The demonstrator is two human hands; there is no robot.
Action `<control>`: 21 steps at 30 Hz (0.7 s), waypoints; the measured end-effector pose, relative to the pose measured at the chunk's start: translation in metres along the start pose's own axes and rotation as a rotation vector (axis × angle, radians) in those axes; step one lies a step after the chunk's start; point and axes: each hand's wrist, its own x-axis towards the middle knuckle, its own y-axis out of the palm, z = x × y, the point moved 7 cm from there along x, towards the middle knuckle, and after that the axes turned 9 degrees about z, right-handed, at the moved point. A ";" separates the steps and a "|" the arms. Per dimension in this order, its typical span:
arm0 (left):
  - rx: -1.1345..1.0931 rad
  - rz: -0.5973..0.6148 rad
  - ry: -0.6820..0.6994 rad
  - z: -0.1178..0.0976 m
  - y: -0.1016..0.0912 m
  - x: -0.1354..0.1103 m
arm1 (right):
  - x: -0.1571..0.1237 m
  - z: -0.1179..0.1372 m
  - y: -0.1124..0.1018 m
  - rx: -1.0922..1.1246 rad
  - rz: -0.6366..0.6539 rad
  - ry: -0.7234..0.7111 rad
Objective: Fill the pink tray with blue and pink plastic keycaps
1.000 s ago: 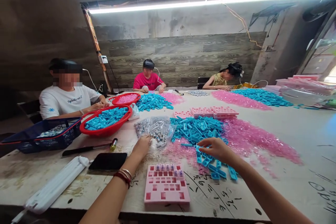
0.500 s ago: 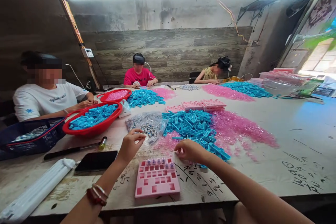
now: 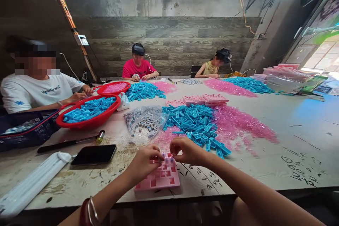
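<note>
A pink tray (image 3: 162, 183) with rows of square slots lies in front of me, small clear pieces seated in its far rows. Over its left side is my left hand (image 3: 147, 160), thumb and fingers pinched above the slots. My right hand (image 3: 186, 151) is pinched too, at the tray's far right corner. Whatever either pinch holds is too small or hidden to name. Just beyond the hands lie a heap of blue plastic pieces (image 3: 191, 122), a scatter of clear pink pieces (image 3: 241, 125) and a clear plastic bag (image 3: 145, 122) of small beadlike parts.
On the left are a black phone (image 3: 94, 154), a hammer (image 3: 70, 142), a long white wrapped packet (image 3: 34, 180), a red basin (image 3: 88, 122) of blue pieces and a dark basket (image 3: 29, 129). Stacked pink trays (image 3: 194, 100) stand behind the heap. Three people sit around the far sides.
My left hand has moved right and down from beside the bag to over the tray. The right hand has come to the tray's far corner. The view has tilted down slightly.
</note>
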 end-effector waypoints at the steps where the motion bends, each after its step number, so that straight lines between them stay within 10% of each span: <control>1: 0.050 0.009 0.005 -0.001 0.003 0.000 | 0.001 0.003 0.002 0.017 0.000 -0.016; 21: 0.386 0.185 0.105 -0.011 0.021 -0.006 | 0.002 -0.002 0.008 0.043 0.065 -0.014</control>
